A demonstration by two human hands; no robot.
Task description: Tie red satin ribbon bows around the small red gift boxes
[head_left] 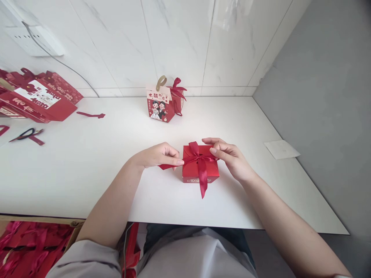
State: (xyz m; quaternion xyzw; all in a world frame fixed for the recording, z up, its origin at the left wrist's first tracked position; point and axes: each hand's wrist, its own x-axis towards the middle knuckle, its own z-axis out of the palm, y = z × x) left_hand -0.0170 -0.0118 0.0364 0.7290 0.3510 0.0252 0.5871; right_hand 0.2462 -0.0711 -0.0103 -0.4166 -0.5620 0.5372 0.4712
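A red gift box (pixel 191 170) stands on the white table in front of me, with a dark red satin ribbon (pixel 203 177) tied in a bow across its lid. One ribbon tail hangs down over the near side. My left hand (pixel 162 155) is at the left of the box, pinching the ribbon between thumb and fingers, and a piece of it sticks out below the hand. At the right rear corner, my right hand (pixel 228 154) has its thumb and fingers closed on the bow's right side, with another finger stretched out behind the box.
Two small decorated boxes (pixel 160 106) stand near the tiled wall. Red printed boxes (pixel 52 100), a red strip (pixel 91 115) and scissors (pixel 26 134) lie at left. A white paper (pixel 281 149) lies at right. Below left, a carton (pixel 75 231) holds several ribboned red boxes.
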